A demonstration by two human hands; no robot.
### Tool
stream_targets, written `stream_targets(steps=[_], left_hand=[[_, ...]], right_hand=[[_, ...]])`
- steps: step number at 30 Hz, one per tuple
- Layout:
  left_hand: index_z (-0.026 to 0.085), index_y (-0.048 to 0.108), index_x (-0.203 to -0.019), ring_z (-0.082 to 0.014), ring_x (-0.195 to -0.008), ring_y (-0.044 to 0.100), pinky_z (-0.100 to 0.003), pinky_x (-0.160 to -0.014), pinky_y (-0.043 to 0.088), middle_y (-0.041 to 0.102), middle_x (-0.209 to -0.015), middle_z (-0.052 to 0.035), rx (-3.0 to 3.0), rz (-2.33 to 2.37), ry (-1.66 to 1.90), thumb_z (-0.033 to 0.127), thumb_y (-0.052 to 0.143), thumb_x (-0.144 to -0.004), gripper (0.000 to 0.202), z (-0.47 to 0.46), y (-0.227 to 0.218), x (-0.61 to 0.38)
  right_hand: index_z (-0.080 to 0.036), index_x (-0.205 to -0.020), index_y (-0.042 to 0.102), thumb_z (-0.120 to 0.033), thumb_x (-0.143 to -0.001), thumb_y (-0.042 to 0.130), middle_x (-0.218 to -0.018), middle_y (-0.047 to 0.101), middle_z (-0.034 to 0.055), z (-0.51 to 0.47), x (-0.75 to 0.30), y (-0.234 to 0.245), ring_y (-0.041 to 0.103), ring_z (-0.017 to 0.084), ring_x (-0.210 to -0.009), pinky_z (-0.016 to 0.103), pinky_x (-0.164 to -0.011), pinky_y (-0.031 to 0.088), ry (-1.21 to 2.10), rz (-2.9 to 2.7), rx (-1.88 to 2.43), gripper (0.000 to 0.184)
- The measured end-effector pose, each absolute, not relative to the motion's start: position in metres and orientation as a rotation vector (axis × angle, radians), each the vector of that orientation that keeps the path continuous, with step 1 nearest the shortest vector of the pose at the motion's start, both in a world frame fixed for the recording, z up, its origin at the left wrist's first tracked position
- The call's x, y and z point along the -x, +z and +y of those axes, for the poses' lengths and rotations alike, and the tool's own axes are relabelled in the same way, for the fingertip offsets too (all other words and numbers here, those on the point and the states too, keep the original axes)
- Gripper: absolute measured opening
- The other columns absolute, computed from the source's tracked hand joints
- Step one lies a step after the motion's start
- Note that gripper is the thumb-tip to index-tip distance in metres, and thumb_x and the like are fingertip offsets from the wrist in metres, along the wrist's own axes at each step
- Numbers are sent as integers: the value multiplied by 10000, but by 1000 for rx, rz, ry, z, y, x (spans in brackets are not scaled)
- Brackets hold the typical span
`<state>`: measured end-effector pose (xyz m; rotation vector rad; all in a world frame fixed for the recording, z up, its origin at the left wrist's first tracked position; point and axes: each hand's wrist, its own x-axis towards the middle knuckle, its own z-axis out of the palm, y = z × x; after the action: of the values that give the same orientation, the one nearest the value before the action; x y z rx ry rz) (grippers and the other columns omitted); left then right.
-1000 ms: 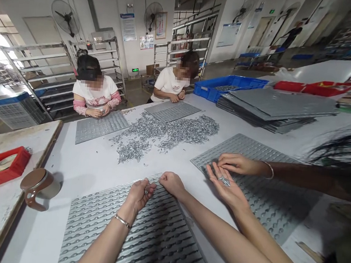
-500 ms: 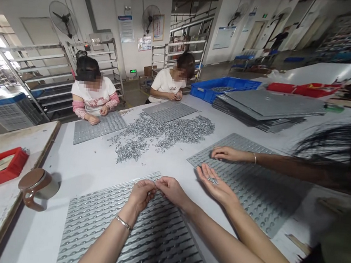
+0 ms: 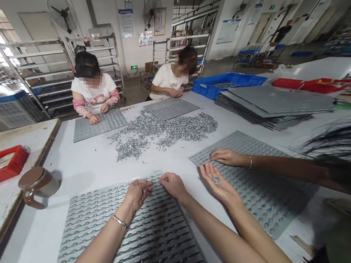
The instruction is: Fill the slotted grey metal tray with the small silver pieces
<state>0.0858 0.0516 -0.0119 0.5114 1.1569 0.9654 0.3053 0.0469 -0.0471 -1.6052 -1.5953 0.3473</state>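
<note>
A grey metal sheet (image 3: 91, 231) with rows of small raised bumps lies on the table in front of me. My left hand (image 3: 137, 193), a silver bangle at its wrist, is held over the sheet's far part with fingers curled inward; what they hold, if anything, is hidden. At the sheet's far right corner, my right hand (image 3: 173, 185) is pinched with its fingertips down at the surface. Whatever sits in that pinch is too small to name. Beyond both hands spreads a pile of small silvery pieces (image 3: 176, 127).
To my right, a co-worker's hand (image 3: 230, 157) works on another sheet (image 3: 257, 189); their open palm (image 3: 220, 185) holds small pieces. Across the table two people bend over sheets. A brown-lidded mug (image 3: 41, 187), red tray (image 3: 1, 166), stacked sheets (image 3: 274, 101) and blue crate (image 3: 204, 89) surround the area.
My hands, nearly touching before, have separated: the left has drawn slightly left, while the right is now at the sheet's far corner. The view has shifted a little.
</note>
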Motion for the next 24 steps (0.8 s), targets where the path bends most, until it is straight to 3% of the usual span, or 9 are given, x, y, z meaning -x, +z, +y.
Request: stream_targets(steps=[3,8,14,21,24], left_hand=[[115,600,-738,-92,-516,603,-176,-465,455,721,-749,-112,-529,1158,947,52,642,-862,145,50,-14,-86],[96,668,-767,-75,-433,512,-166,-387,339,641,-595,-32,-584,1128,910,153,779,-774,125,48,-14,-86],[121,683,-742,-86,-482,535,-182,-435,353,644,-605,-12,-636,1054,898,196,900,-563,291,41,-15,-92],[112,698,-654,-77,-447,472,-194,-428,305,561,-495,19,-679,1002,865,242,912,-504,292,39,-18,-101],[100,701,-646,-77,-438,470,-198,-421,300,559,-495,14,-673,994,854,227,909,-504,281,40,-19,-102]], right_hand=[[-278,-577,672,-250,-782,608,-604,697,37,65,-261,-51,663,229,-587,377,-598,474,551,-1654,1646,216],[-250,-695,679,-238,-796,597,-723,725,120,63,-264,-37,682,244,-711,399,-670,447,713,-1613,1655,130],[-232,-741,649,-391,-874,566,-718,707,42,28,-258,-19,633,192,-669,322,-620,459,941,-1557,1477,224],[-213,-777,623,-431,-879,551,-584,612,3,14,-261,-8,518,141,-525,263,-505,396,1185,-1436,1411,251],[-215,-762,646,-418,-880,571,-603,630,24,16,-265,-5,529,145,-540,287,-538,403,1221,-1450,1405,247]])
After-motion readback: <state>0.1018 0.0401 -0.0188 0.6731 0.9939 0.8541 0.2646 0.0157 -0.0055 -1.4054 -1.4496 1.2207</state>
